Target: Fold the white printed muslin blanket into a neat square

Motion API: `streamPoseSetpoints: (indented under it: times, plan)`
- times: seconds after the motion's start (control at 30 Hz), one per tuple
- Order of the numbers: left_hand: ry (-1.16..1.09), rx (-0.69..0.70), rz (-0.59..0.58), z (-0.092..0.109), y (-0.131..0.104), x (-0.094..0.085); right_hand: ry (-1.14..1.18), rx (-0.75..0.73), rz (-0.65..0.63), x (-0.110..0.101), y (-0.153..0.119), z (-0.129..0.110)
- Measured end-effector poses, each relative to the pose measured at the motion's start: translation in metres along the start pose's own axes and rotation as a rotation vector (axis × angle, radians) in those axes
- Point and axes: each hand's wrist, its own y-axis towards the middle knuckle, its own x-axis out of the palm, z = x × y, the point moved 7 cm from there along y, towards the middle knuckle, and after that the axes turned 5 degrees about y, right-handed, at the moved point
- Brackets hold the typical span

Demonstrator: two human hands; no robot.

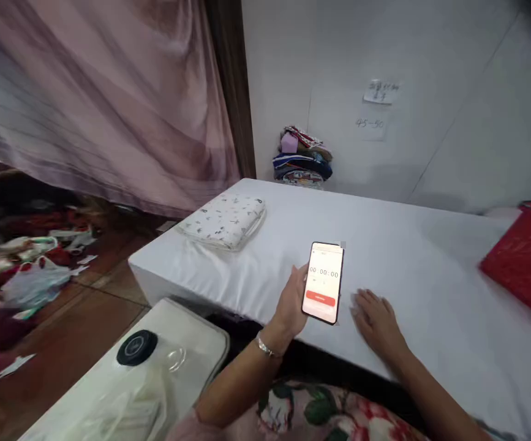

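My left hand [291,301] is closed around a smartphone [323,283], its lit screen facing me. The screen reads 00:00:00 above a red button. A bracelet circles my left wrist. Just right of the phone, my right hand [378,321] lies flat on the white-covered table [384,245], fingers stretched out and nothing held. Toward the table's far left corner rests a folded white cloth [223,220] with a small dark print, apart from both hands.
A red bundle [529,263] sits at the right. Folded clothes [302,156] are stacked by the wall. A white stool-like surface [187,331] at lower left bears a round black object [137,347] and a plastic bag. A pink curtain [155,110] hangs left; bags litter the floor.
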Motion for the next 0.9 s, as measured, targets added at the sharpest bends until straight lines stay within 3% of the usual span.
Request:
streamPoseSetpoints:
  times: [0.2,0.47,0.6,0.77,0.9]
  plan:
    - [0.015,-0.019,0.021,0.0,-0.002,-0.002,0.039,0.029,-0.022,-0.001,0.001,-0.001]
    - [0.379,0.205,0.147,0.011,-0.005,-0.007,0.083,0.069,-0.045,-0.002,0.001,0.0]
    - [0.454,0.204,0.16,0.014,-0.005,-0.012,0.084,0.079,-0.057,-0.002,0.001,0.0]
    - [0.453,0.157,0.214,0.027,-0.005,-0.033,0.054,0.067,-0.071,-0.001,0.0,0.002]
    - [0.467,0.106,0.314,0.055,-0.015,-0.06,0.054,0.021,-0.059,0.001,-0.001,0.004]
